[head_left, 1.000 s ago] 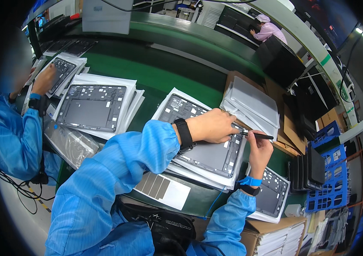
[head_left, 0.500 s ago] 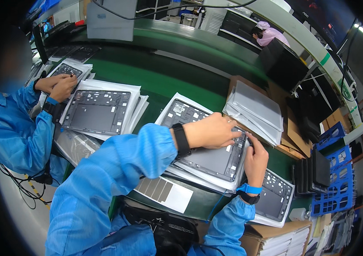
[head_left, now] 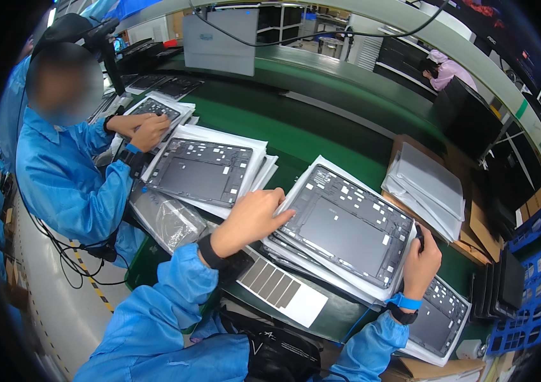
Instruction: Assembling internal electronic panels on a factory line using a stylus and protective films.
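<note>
A green counter (head_left: 321, 137) curves through the factory room, stacked with grey panels. Left hand (head_left: 254, 216) lies open on the nearest panel (head_left: 347, 232); right hand (head_left: 421, 261) grips its edge.

a tablet shell (head_left: 347, 232) lies on stacked sheets (head_left: 321, 270), between another shell (head_left: 199, 170) left and trays (head_left: 426, 184) right.

On the green counter (head_left: 321, 137), the left hand (head_left: 252, 218) rests its fingertips on the near-left edge of a dark grey rectangular plastic panel (head_left: 347, 232) dotted with white stickers, lying on stacked white sheets (head_left: 309, 251); the right hand (head_left: 421, 264) grips its right edge.
</note>
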A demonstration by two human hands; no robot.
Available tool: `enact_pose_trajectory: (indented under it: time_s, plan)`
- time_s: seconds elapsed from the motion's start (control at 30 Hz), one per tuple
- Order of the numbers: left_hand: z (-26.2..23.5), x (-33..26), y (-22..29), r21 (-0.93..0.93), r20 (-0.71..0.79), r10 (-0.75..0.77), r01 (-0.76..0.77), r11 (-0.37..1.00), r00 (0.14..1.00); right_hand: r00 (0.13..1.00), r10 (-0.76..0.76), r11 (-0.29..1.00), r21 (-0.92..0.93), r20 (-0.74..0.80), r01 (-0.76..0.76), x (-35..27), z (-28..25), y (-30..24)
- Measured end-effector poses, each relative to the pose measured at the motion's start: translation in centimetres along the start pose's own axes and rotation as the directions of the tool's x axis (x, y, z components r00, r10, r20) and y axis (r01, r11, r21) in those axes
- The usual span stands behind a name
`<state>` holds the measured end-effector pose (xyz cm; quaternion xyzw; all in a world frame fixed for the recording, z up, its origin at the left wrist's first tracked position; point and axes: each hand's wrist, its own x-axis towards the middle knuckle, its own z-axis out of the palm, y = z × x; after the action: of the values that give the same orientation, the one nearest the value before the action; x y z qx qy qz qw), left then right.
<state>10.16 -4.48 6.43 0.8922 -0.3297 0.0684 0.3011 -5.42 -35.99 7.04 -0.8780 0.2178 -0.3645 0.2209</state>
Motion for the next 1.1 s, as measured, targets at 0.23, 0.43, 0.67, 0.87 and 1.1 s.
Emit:
enact_pose_trajectory:
  time_s: [0.23, 0.43, 0.67, 0.87, 1.1]
  plan:
    - [1.2, 0.2, 2.7, 0.171, -0.205, -0.026, 0.062, 0.983, 0.978, 0.996, 0.084, 0.995, -0.057, -0.02, -0.085, -0.7, -0.5, 2.7]
    - [-4.0, 1.3, 1.6, -0.737, -0.013, -0.395, 0.258, 0.625, 0.919, 0.998, 0.021, 1.0, -0.012, -0.061, -0.022, -0.7, -0.4, 2.2]
    - [-12.9, -4.5, -16.8, -0.69, -0.206, -0.56, 0.287, 0.665, 0.802, 0.988, 0.034, 0.998, 0.062, -0.152, -0.025, -0.1, 0.4, 1.3]
    - [-15.2, -8.6, -26.3, -0.679, -0.263, -0.635, 0.329, 0.656, 0.726, 0.984, -0.033, 0.999, 0.03, -0.177, 0.038, -0.3, -0.1, 1.0]
    - [-11.6, -6.9, -23.5, 0.225, -0.656, -0.261, 0.513, 0.829, 0.709, 0.955, 0.24, 0.902, 0.405, -0.172, -0.153, -1.8, -1.1, -0.8]
